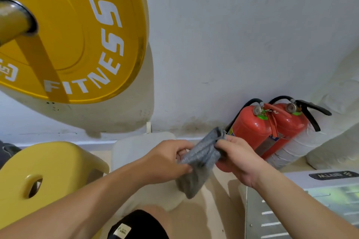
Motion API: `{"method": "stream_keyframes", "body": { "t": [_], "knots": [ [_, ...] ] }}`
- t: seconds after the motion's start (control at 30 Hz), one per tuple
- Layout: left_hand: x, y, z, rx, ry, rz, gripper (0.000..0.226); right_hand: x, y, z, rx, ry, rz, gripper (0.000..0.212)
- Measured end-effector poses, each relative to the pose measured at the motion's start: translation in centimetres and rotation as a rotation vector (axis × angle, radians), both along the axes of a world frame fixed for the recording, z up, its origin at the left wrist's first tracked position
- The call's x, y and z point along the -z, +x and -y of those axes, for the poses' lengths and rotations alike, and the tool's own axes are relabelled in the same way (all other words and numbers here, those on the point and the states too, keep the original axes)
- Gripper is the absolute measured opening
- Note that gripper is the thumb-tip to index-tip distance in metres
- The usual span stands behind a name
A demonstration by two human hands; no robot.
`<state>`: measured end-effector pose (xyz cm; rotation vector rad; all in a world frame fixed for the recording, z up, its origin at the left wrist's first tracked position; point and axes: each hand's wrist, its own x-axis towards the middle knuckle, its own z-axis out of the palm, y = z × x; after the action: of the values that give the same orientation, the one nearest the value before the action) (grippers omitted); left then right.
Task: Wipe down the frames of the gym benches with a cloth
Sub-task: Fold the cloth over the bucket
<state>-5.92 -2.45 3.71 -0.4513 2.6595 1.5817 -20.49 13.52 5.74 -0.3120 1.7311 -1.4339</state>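
Both hands are on the cloth (200, 163) here, a grey knit-looking rag held up in mid air between them. The left hand (167, 161) has its fingers curled round the lower left part, thumb pinching it near the middle, and the right hand (239, 159) grips the upper right end with fingers wrapped over the edge. One corner pokes up past the right fingers, and a loose bit hangs down below the left hand. Just behind the right hand, two red extinguishers (272, 132) lean against the white wall (233, 35). Up and left of the hands is a big yellow plate (77, 35) with FITNESS on it, sitting on a bar (11, 23). Below the left forearm there's another yellow plate (48, 172) with a slot in it. Under the right forearm is a grey metal panel (272, 209).
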Motion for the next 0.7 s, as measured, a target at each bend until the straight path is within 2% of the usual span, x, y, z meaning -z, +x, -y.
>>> {"method": "stream_keyframes", "body": {
  "t": [0.07,0.13,0.2,0.3,0.43,0.5,0.57,0.63,0.7],
  "knots": [
    [0.8,0.0,1.0,-0.068,-0.040,0.075,0.008,0.3,0.1,0.2,0.032,0.004,0.010,0.033],
    [1.2,0.1,2.1,-0.040,-0.073,0.140,0.023,0.6,0.7,0.5,0.082,-0.023,0.063,0.029],
    [1.1,0.4,3.4,0.001,-0.109,0.204,0.029,1.4,0.6,1.2,0.150,-0.078,0.205,0.020],
    [1.0,1.9,5.6,0.002,-0.083,0.260,0.024,1.5,0.2,2.5,0.189,-0.107,0.428,0.033],
    [1.3,4.4,8.3,-0.184,0.074,0.171,0.024,3.1,0.2,4.7,-0.042,-0.057,0.530,0.065],
    [1.6,5.3,8.9,-0.285,0.203,0.127,0.022,4.4,0.9,5.9,-0.203,0.052,0.442,0.067],
    [2.2,5.9,9.2,-0.337,0.263,0.132,0.020,5.6,2.2,7.2,-0.343,0.144,0.358,0.055],
    [3.1,6.6,9.4,-0.365,0.211,0.172,0.021,6.9,3.0,8.4,-0.438,0.164,0.301,0.043],
    [4.0,7.7,10.3,-0.367,0.145,0.229,0.025,7.9,3.0,9.5,-0.383,0.155,0.311,0.035]
  ]
}}
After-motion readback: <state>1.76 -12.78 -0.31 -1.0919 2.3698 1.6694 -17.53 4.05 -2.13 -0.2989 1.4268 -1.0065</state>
